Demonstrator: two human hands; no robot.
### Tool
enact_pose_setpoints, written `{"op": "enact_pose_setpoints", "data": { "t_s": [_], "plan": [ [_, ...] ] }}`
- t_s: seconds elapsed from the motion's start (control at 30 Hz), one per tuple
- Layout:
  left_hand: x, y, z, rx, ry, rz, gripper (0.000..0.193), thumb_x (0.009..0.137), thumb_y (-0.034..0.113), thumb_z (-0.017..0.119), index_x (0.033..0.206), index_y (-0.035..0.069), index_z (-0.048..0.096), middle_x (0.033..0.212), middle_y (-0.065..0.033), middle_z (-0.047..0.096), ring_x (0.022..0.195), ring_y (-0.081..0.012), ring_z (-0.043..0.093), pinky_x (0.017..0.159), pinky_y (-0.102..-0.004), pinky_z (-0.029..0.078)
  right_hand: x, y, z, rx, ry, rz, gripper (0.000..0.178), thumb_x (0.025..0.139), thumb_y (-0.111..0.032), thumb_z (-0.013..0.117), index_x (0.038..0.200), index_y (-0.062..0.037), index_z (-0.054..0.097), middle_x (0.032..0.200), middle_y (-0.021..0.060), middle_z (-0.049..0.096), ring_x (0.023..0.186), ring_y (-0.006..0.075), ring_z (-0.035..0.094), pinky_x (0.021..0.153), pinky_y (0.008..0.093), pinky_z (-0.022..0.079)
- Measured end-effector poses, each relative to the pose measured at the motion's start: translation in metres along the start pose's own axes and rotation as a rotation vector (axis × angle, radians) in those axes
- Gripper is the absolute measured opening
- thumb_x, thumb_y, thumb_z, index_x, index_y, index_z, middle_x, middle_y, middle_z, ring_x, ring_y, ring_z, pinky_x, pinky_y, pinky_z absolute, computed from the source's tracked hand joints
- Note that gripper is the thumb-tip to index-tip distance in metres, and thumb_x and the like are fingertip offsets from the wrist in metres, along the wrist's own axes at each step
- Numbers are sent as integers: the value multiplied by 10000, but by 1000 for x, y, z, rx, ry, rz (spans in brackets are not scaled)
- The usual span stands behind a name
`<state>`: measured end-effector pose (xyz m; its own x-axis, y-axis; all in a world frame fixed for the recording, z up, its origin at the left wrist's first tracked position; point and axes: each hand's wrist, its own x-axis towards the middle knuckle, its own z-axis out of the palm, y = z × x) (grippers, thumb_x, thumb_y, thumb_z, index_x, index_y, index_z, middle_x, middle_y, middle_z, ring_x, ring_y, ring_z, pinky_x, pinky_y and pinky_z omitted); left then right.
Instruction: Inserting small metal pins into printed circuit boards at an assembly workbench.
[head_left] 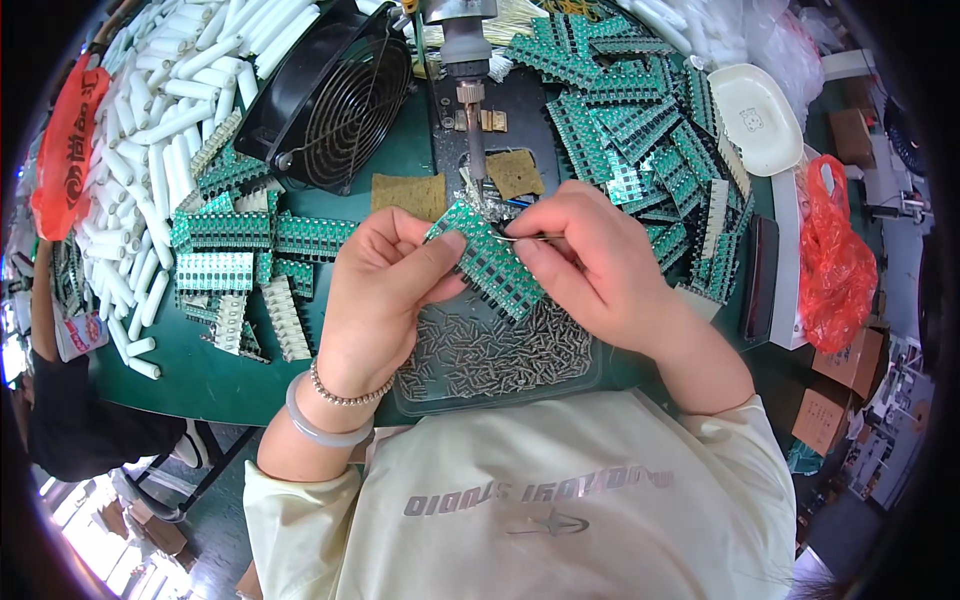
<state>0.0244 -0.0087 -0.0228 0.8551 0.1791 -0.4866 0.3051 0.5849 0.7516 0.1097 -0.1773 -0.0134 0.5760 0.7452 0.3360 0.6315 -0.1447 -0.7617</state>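
Green circuit board held over the worktop toward its front edge, long axis slanting from far left to near right, we pinch its left end in our left hand and, at its right-hand long edge, a slim metal tool in our right hand.

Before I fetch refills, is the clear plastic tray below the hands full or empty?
Not empty: small, slim grey metal pieces cover much of the tray; its near edge shows bare. Depth: cannot tell.

Green circuit panel, black fan, dark green table
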Motion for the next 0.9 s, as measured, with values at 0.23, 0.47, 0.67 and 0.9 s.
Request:
{"op": "enact_pose_setpoints", "data": {
  "t_s": [0.23,0.47,0.67,0.9],
  "plan": [
    [9,4,4,46,-23,16,99,797,11,600,807,26,503,743,-17,584,623,-34,550,562,-144,484,6,1,7,-126,121,-73,131,689,26,646,797,-16,587,817,78,583,658,192,572,549,263,456],
    [12,8,6,26,-30,19,85,797,3,595,809,25,514,746,-16,588,627,-40,556,556,-145,488,10,-1,4,-157,140,-57,124,686,29,644,792,-14,595,856,99,631,695,198,607,576,261,484],
    [16,11,6,-13,-50,11,74,799,-8,583,814,26,519,764,-20,591,644,-44,565,557,-146,497,12,0,4,-159,157,-70,117,693,32,639,794,-13,600,849,100,635,698,193,609,582,260,487],
    [18,14,7,-22,-67,19,68,802,-5,581,817,26,522,771,-21,591,656,-44,568,559,-145,499,14,1,3,-170,169,-87,119,693,33,643,798,-8,603,858,98,635,700,186,608,584,255,489]
  ]
}}
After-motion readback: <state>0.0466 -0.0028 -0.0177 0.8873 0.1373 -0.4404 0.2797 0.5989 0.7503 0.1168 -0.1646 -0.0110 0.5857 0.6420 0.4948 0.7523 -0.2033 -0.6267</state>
